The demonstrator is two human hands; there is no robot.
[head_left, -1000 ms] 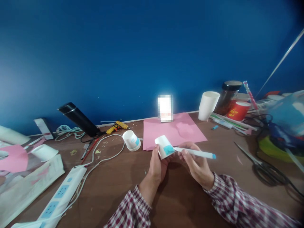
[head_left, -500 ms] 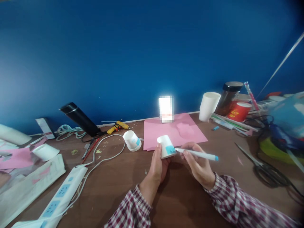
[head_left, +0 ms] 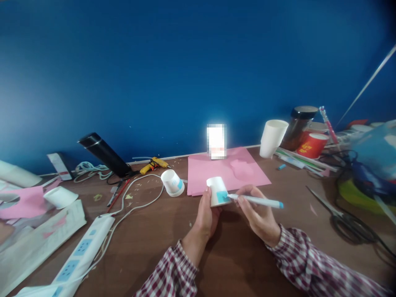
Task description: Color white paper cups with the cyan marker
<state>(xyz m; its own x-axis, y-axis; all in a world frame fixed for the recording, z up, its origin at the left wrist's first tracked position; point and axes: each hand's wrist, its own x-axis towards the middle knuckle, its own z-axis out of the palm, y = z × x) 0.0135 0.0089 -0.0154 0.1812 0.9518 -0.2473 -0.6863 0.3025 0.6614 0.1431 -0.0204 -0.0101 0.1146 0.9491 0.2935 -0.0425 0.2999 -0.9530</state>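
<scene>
A white paper cup [head_left: 215, 185] with a blue patch on its side is gripped by my left hand [head_left: 204, 216], thumb along its left side. My right hand [head_left: 258, 214] pinches a white marker [head_left: 261, 201] with a blue end; its tip touches the blue patch near the cup's lower right. Left of my hands, a second small white cup [head_left: 172, 183] with a blue mark stands on the table. Behind the held cup lies a pink sheet [head_left: 207, 169], and a bright pixelated object [head_left: 216, 140] stands at its back edge.
Black scissors [head_left: 349, 222] lie at right, near a tall white cup [head_left: 272, 138] and a red cup [head_left: 313, 145]. On the left are a power strip [head_left: 72, 264] with cables, a yellow glue gun [head_left: 154, 165], a black flask [head_left: 105, 154] and paper scraps.
The held cup has turned slightly, so more of its blue patch shows. The marker has shifted a little to the left along it.
</scene>
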